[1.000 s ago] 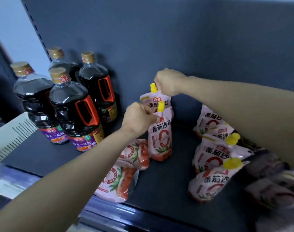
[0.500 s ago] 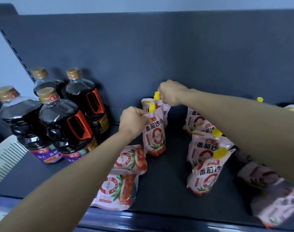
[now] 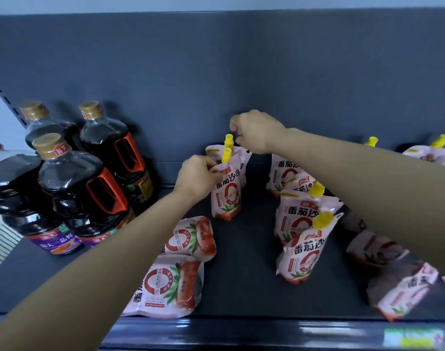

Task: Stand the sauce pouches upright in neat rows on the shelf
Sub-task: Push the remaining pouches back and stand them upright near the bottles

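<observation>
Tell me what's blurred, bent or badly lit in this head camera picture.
Head view: the pouches under the right forearm lie in shadow and smear; the shelf back bows from the wide lens; dim, even light puts soft glare on the dark bottles; the upright pouch held by the left hand stays sharp.

The shelf [image 3: 244,274] under my arms is dark and matt, with no shine on its deck, and the back panel [image 3: 216,72] behind it has the same dull, smooth painted look. The front lip [image 3: 241,330] is glossier and catches a bluish streak of light. The sauce pouches [image 3: 226,191] are soft plastic film, smooth and slightly shiny, creased where they bulge, each with a hard yellow plastic cap [image 3: 226,153]. The two pouches lying flat [image 3: 170,287] show a glossy printed face. The soy sauce bottles [image 3: 77,188] are clear, glossy plastic with bright highlights, dark liquid inside, glossy paper-like labels and tan caps [image 3: 50,145].
</observation>
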`<state>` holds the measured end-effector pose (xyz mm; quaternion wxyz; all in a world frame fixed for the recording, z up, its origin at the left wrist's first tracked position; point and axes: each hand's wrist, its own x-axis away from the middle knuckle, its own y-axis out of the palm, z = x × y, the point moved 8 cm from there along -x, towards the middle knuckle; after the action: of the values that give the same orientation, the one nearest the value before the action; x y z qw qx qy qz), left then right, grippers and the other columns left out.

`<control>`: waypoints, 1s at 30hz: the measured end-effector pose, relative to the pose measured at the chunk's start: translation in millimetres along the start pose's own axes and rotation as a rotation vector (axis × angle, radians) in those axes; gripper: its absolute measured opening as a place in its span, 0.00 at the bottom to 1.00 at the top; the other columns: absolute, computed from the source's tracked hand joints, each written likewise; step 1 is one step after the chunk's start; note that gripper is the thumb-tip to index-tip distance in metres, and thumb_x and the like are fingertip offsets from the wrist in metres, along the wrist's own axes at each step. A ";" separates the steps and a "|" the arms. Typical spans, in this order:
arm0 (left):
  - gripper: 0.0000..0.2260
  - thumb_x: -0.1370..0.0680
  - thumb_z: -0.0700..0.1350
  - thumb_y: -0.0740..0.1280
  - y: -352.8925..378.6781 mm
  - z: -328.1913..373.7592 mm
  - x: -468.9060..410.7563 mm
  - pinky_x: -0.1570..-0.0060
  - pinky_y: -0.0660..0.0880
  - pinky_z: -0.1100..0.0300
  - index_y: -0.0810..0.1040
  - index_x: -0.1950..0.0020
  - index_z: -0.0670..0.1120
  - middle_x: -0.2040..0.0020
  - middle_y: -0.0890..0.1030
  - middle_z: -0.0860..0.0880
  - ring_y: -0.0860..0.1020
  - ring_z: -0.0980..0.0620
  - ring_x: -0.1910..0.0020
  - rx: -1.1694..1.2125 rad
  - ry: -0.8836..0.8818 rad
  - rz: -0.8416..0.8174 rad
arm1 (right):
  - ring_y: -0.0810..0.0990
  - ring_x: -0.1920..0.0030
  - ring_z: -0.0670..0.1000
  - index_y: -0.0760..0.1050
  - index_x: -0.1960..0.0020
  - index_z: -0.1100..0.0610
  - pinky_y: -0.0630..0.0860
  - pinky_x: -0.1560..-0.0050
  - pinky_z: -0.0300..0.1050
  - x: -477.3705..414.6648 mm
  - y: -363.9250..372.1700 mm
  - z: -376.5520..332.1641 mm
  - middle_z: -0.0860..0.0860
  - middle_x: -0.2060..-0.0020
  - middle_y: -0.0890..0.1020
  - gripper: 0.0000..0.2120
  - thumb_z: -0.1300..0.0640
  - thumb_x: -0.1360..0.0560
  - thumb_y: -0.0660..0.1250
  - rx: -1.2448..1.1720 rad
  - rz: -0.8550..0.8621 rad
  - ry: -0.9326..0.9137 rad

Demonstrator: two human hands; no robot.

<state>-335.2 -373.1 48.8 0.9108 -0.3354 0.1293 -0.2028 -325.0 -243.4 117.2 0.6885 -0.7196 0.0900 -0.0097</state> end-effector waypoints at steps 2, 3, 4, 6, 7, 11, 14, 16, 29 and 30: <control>0.07 0.30 0.43 0.72 -9.0 4.9 3.9 0.52 0.78 0.49 0.80 0.55 0.42 0.55 0.83 0.44 0.80 0.45 0.54 0.002 0.027 0.022 | 0.77 0.45 0.62 0.73 0.40 0.59 0.77 0.48 0.53 5.8 -7.6 -7.5 0.58 0.44 0.79 0.15 0.63 0.26 0.61 0.037 0.041 -0.036; 0.09 0.30 0.44 0.73 -15.4 8.3 6.1 0.50 0.77 0.49 0.79 0.53 0.42 0.53 0.82 0.44 0.80 0.45 0.53 0.003 0.048 0.042 | 0.77 0.44 0.61 0.72 0.39 0.60 0.77 0.47 0.54 9.0 -11.8 -12.1 0.58 0.43 0.79 0.15 0.62 0.26 0.61 0.059 0.062 -0.055; 0.10 0.30 0.44 0.73 -22.8 12.8 8.5 0.49 0.76 0.49 0.79 0.51 0.42 0.51 0.81 0.44 0.79 0.45 0.51 -0.009 0.079 0.068 | 0.76 0.43 0.61 0.72 0.39 0.60 0.76 0.47 0.54 11.9 -16.1 -16.8 0.58 0.43 0.78 0.15 0.60 0.25 0.62 0.078 0.083 -0.074; 0.13 0.29 0.43 0.72 -40.3 23.7 15.0 0.46 0.74 0.50 0.77 0.47 0.42 0.47 0.79 0.43 0.77 0.44 0.48 -0.072 0.157 0.140 | 0.75 0.42 0.60 0.71 0.37 0.60 0.75 0.46 0.54 18.5 -25.4 -26.7 0.57 0.43 0.77 0.16 0.58 0.24 0.63 0.114 0.122 -0.102; 0.14 0.29 0.43 0.71 -50.0 29.5 18.9 0.45 0.74 0.50 0.77 0.45 0.42 0.46 0.78 0.43 0.76 0.44 0.47 -0.106 0.201 0.178 | 0.74 0.41 0.60 0.71 0.36 0.60 0.75 0.45 0.53 22.2 -30.7 -32.2 0.57 0.42 0.77 0.17 0.57 0.24 0.63 0.132 0.143 -0.116; 0.18 0.28 0.44 0.71 -86.4 53.3 36.9 0.41 0.69 0.49 0.75 0.40 0.42 0.43 0.76 0.42 0.73 0.42 0.42 -0.247 0.360 0.316 | 0.72 0.37 0.59 0.68 0.32 0.59 0.72 0.40 0.53 37.7 -55.9 -54.3 0.56 0.37 0.74 0.20 0.55 0.23 0.63 0.193 0.234 -0.165; 0.19 0.28 0.45 0.71 -113.0 68.5 53.4 0.41 0.68 0.48 0.74 0.39 0.42 0.42 0.75 0.41 0.72 0.41 0.42 -0.326 0.449 0.424 | 0.70 0.35 0.58 0.68 0.32 0.58 0.70 0.38 0.53 49.8 -76.1 -69.8 0.56 0.34 0.71 0.21 0.53 0.23 0.63 0.236 0.310 -0.174; 0.20 0.29 0.44 0.72 -128.4 77.0 66.4 0.43 0.68 0.47 0.74 0.40 0.41 0.43 0.75 0.41 0.73 0.40 0.44 -0.378 0.511 0.491 | 0.69 0.34 0.58 0.68 0.32 0.59 0.69 0.38 0.53 58.7 -88.8 -79.6 0.55 0.33 0.71 0.22 0.52 0.23 0.63 0.252 0.359 -0.166; 0.23 0.31 0.44 0.73 -194.1 97.6 140.7 0.44 0.66 0.47 0.72 0.39 0.38 0.42 0.75 0.39 0.73 0.37 0.44 -0.565 0.621 0.734 | 0.67 0.32 0.56 0.67 0.32 0.59 0.65 0.36 0.50 103.7 -132.4 -147.9 0.53 0.32 0.69 0.23 0.51 0.24 0.64 0.227 0.557 -0.241; 0.23 0.31 0.44 0.72 -197.1 98.6 145.4 0.44 0.66 0.47 0.72 0.39 0.38 0.42 0.75 0.38 0.73 0.37 0.44 -0.570 0.614 0.748 | 0.67 0.32 0.56 0.67 0.32 0.59 0.64 0.36 0.50 106.2 -133.4 -152.2 0.53 0.32 0.69 0.23 0.51 0.24 0.64 0.214 0.565 -0.264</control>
<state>-225.8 -520.9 238.2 0.7146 -0.4253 0.5483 0.0888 -226.1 -404.3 245.8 0.7414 -0.5849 0.1945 0.2653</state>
